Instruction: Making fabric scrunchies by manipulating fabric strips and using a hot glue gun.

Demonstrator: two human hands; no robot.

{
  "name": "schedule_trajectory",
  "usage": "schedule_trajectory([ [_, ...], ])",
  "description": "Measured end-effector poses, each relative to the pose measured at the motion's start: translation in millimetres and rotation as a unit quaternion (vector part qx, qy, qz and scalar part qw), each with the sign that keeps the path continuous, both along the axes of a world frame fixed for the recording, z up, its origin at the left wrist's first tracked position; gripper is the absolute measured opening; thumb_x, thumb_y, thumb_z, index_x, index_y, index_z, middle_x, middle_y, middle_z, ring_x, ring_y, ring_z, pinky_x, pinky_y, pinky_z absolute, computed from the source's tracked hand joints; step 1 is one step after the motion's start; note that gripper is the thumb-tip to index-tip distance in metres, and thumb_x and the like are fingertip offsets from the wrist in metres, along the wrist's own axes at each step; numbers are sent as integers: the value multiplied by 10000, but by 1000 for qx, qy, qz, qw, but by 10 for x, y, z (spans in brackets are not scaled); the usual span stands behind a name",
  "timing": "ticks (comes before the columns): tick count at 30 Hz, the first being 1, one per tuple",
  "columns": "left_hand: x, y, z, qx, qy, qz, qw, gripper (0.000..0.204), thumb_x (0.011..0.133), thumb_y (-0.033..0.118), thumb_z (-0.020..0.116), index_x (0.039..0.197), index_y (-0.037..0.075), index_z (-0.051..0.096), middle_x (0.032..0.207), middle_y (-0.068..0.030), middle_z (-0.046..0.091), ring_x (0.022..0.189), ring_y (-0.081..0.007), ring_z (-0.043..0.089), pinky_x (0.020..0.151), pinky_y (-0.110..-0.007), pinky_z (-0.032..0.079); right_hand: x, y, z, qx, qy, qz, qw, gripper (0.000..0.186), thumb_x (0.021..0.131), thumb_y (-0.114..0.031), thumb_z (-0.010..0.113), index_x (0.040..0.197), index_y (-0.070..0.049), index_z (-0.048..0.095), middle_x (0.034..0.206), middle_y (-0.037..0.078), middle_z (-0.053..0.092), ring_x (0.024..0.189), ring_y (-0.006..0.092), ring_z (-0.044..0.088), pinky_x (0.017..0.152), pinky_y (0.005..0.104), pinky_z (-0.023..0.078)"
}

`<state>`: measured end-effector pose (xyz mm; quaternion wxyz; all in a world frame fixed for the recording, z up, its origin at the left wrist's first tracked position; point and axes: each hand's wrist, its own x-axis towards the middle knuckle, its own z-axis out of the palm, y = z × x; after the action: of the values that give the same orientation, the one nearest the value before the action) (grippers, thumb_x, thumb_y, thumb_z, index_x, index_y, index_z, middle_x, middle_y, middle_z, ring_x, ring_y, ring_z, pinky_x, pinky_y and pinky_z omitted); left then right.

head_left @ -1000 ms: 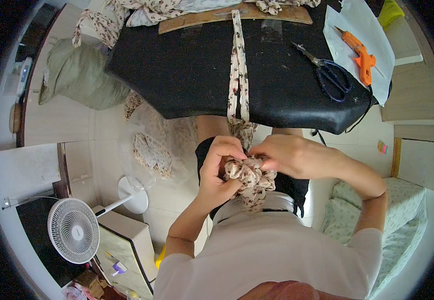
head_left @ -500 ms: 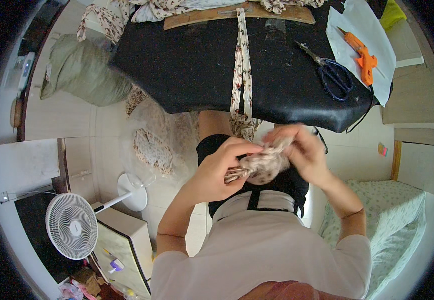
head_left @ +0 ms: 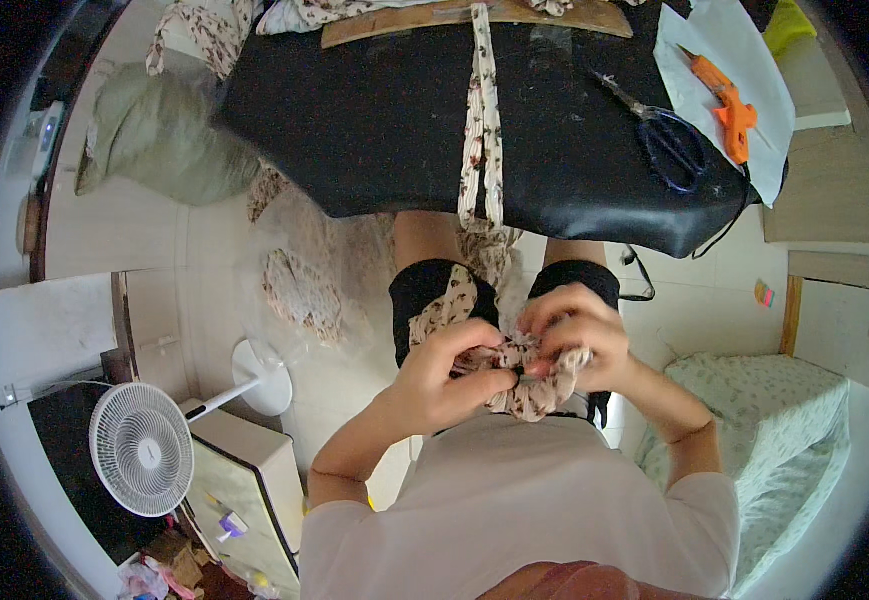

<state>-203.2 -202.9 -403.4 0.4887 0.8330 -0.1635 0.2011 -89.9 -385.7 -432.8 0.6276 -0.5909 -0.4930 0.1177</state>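
Note:
Over my lap, both hands grip a gathered, ruffled piece of cream fabric (head_left: 529, 403) with a small dark floral print, bunched like a scrunchie. My left hand (head_left: 449, 375) pinches its left side, thumb and fingers closed toward the middle. Fingers curled, my right hand (head_left: 586, 335) holds its right side, and one ruffled end curves out below that hand. The exact spot where the fingertips meet is partly hidden. A flat piece of the same print (head_left: 449, 305) lies on my left thigh. Beyond my hands, a long folded strip (head_left: 479, 120) of this fabric runs down the black table.
On the black tabletop (head_left: 374, 120) lie dark-handled scissors (head_left: 669, 150) and an orange glue gun (head_left: 729, 110) on white paper. A curved wooden board (head_left: 394, 28) spans the far side. A bag of fabric (head_left: 304, 300) sits on the floor at left, near a white fan (head_left: 142, 450).
Both hands have come lower, closer to my waist, with the fabric. Its bunch now looks rounder, with ruffles curving below the hands. My thighs and the cloth on the left one show more.

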Motion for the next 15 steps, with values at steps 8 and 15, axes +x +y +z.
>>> schedule_trajectory([
  [8,-73,7,-136,112,-203,1,973,176,579,-6,731,637,99,602,870,-45,430,810,-233,593,686,-351,563,-232,-11,122,-14,0,-23,1000,294,644,-80,793,852,-45,588,853,104,541,862,291,589,750,364,494],
  [15,-127,42,-182,106,-183,-18,977,181,536,11,744,636,104,625,868,-44,431,861,-217,574,760,-354,575,-91,81,301,-112,-3,55,992,422,661,-107,749,1052,2,635,930,123,628,848,272,610,718,345,483],
])
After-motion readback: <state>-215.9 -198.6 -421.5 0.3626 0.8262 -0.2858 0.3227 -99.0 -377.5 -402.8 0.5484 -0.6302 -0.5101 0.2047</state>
